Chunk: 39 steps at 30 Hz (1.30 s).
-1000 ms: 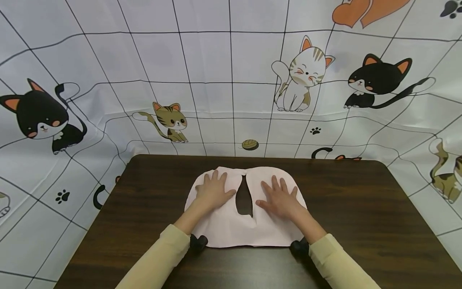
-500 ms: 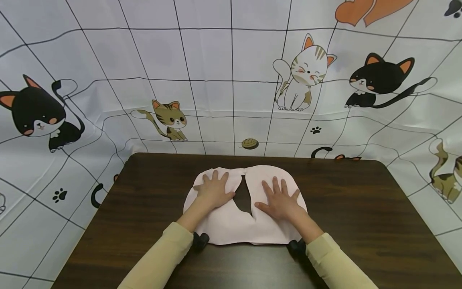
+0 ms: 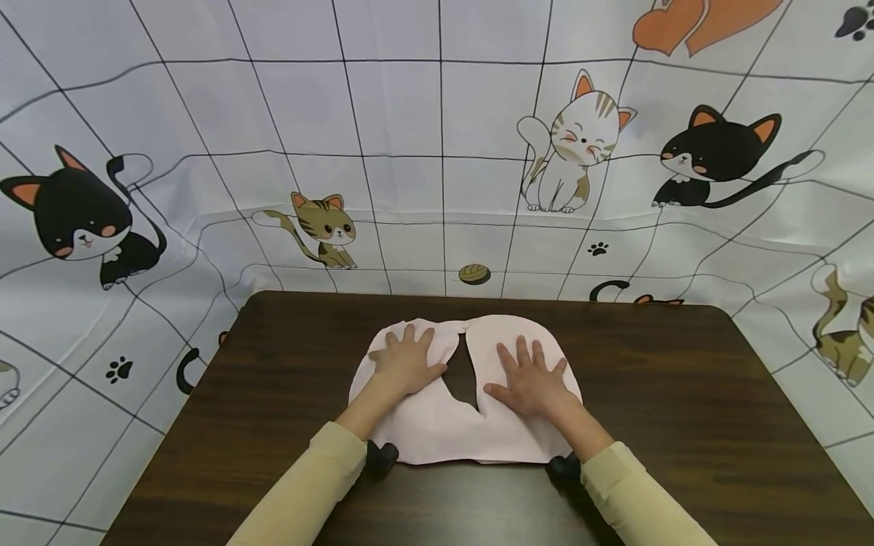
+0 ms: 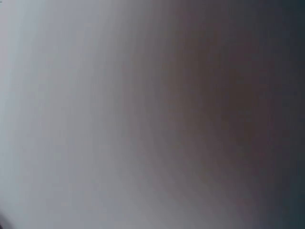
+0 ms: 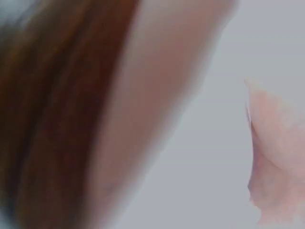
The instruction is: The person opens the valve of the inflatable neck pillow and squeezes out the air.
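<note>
A pale pink piece of cloth [image 3: 457, 444] with a rounded far side lies flat on the table, with a teardrop-shaped opening in its middle. My left hand [image 3: 403, 365] rests on its left half, fingers spread and the thumb by the edge of the opening. On the right half lies my right hand [image 3: 536, 383], palm down with fingers spread. The right wrist view shows part of the right hand [image 5: 279, 157] against the pale cloth [image 5: 214, 143]. Only a grey and dark blur fills the left wrist view.
The dark wooden table [image 3: 683, 394] extends on both sides of the cloth. Behind it hangs a white gridded backdrop [image 3: 403, 98] printed with cartoon cats. Black wrist cameras [image 3: 381, 459] sit under both wrists, close to the cloth's near edge.
My left hand has shifted slightly right, and the cloth's left edge of the opening has moved, so the opening now looks slanted. My right hand stays nearly in place.
</note>
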{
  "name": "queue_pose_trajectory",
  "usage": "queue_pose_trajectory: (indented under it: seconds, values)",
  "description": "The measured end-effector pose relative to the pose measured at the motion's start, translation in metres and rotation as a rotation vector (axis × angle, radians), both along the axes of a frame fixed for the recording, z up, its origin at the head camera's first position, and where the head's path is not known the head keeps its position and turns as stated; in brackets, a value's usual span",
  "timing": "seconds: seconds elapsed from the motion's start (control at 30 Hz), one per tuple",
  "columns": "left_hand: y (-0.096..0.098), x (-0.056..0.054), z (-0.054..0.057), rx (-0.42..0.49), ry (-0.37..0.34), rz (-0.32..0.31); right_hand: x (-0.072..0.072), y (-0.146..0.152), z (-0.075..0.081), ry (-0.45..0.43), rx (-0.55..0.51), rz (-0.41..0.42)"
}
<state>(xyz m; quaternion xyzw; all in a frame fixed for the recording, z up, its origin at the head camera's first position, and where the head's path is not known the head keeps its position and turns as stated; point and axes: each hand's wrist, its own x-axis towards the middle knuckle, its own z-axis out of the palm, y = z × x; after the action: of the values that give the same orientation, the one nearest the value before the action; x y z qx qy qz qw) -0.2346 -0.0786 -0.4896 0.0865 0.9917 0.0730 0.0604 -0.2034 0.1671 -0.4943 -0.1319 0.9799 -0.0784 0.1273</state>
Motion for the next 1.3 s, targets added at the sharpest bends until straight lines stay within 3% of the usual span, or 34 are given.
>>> queue_pose_trajectory:
  seconds: [0.2,0.43,0.63,0.87,1.17,1.3]
  values:
    - [-0.005,0.004,0.003,0.019,0.030,0.027,0.006,0.005,0.003,0.041,0.001,0.035]
    - [-0.007,0.021,0.014,0.075,0.076,0.056,0.019,0.013,0.005,0.080,-0.019,0.049]
    - [-0.007,0.030,0.008,0.091,0.072,0.062,0.025,0.018,-0.006,0.118,-0.016,0.070]
    - [-0.003,0.031,-0.002,0.104,0.045,0.079,0.028,0.018,-0.006,0.027,-0.066,0.042]
    - [0.000,0.031,-0.005,0.014,0.030,0.080,0.029,0.017,0.003,-0.032,-0.017,0.046]
    - [0.004,0.032,-0.006,0.015,0.033,0.084,0.029,0.017,0.006,-0.039,-0.006,0.047]
